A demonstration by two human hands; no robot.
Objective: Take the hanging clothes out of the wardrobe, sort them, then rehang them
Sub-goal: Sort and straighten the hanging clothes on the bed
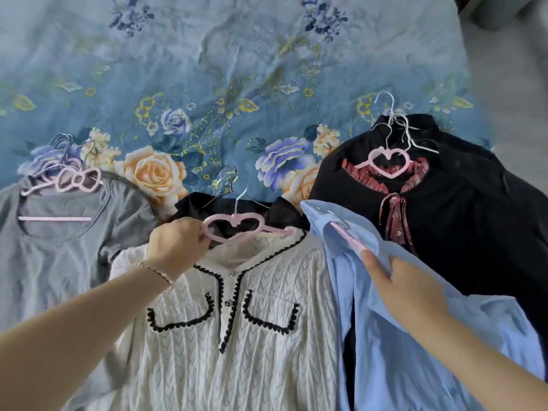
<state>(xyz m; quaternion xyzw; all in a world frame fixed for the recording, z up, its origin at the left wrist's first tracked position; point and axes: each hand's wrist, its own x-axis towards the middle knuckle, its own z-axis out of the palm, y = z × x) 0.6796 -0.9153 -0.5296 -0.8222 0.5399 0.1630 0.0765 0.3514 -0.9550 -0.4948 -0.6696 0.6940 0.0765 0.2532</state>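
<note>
1. Currently the sorting step is judged under way: three piles are laid on the flowered bedspread (207, 84), and nothing looks ready for rehanging yet.
2. The left hand (175, 244) is curled round the pink heart hanger (234, 229) at the neck of the white cardigan (237, 321), which tops the middle pile.
3. The blue shirt (415, 336) is gripped near its collar by the right hand (406, 286), thumb on top, fingers hidden under the cloth. The shirt is draped across the cardigan's edge and the black blouse (459, 226).
4. Risk: the shirt's own hanger sits askew in the collar and could be slid out if only cloth is lifted.
5. Risk: the wire hooks bunched above the black blouse could be tangled when one garment is pulled.
6. Risk: the cardigan's open knit could be snagged by a hook.
7. Look: cream zigzag knit, black scalloped trim on the neck, front opening and pockets. The shirt is thin and creased. A grey top (59, 256) lies flat at the left.
</note>
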